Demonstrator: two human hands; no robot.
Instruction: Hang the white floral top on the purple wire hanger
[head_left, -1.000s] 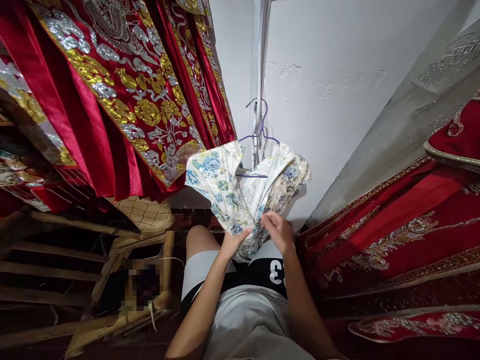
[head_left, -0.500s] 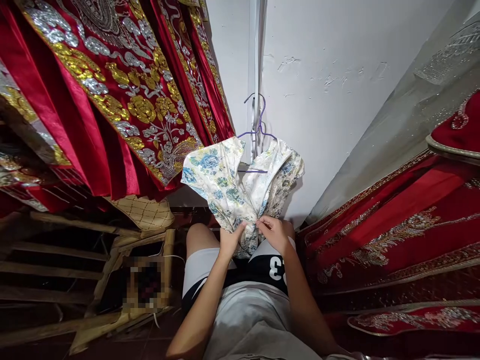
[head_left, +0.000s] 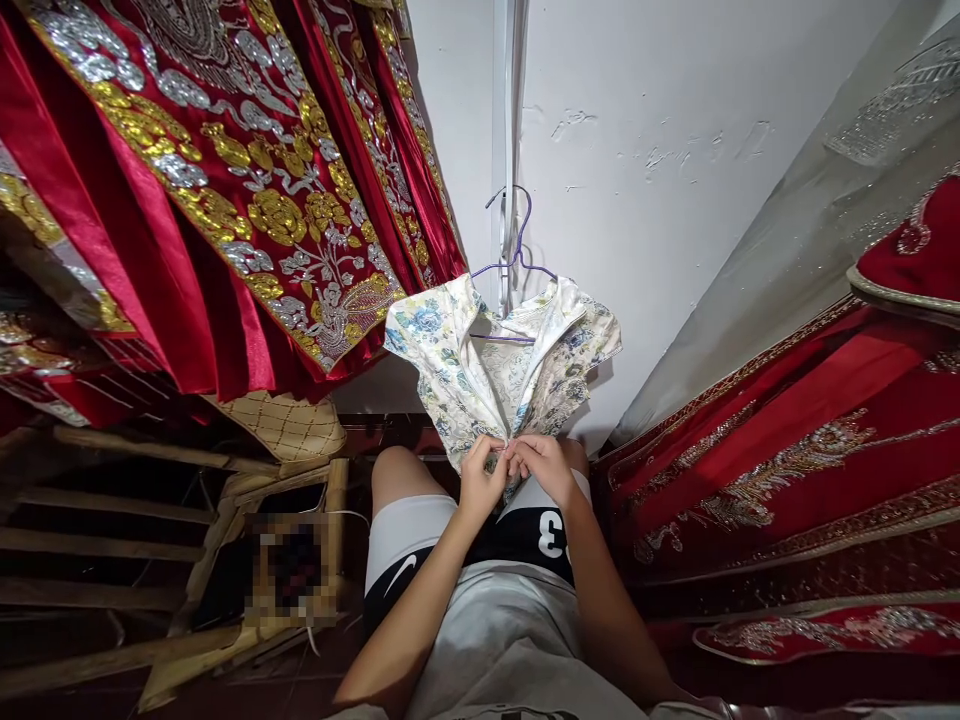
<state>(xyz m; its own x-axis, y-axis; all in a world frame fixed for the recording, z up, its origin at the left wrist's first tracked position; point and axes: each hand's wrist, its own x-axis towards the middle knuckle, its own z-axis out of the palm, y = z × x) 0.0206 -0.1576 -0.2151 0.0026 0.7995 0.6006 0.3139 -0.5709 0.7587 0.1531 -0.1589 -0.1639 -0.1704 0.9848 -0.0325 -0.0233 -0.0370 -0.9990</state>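
A short-sleeved floral shirt [head_left: 450, 365], white with blue flowers, hangs on a purple wire hanger [head_left: 520, 235] in front of my knees. Its front lies apart in a V from the collar down to my fingers. My left hand [head_left: 481, 475] pinches the left front edge at the bottom of the V. Right beside it, my right hand [head_left: 541, 465] pinches the other edge, the fingertips of both hands nearly touching. Whatever small fastening may sit between the fingers is hidden. The shirt's lower part drops out of sight behind my hands.
Red embroidered garments with gold and silver sequins [head_left: 285, 220] hang at the left. More red beaded cloth [head_left: 750, 490] fills the right side. A white wall [head_left: 622, 220] stands ahead. A bamboo chair [head_left: 127, 500] and a small wooden stool with a blurred-out object are at my left.
My left hand has risen and closed in on my right hand at the shirt's front. The shirt has shifted slightly right, and its neck opening is wider.
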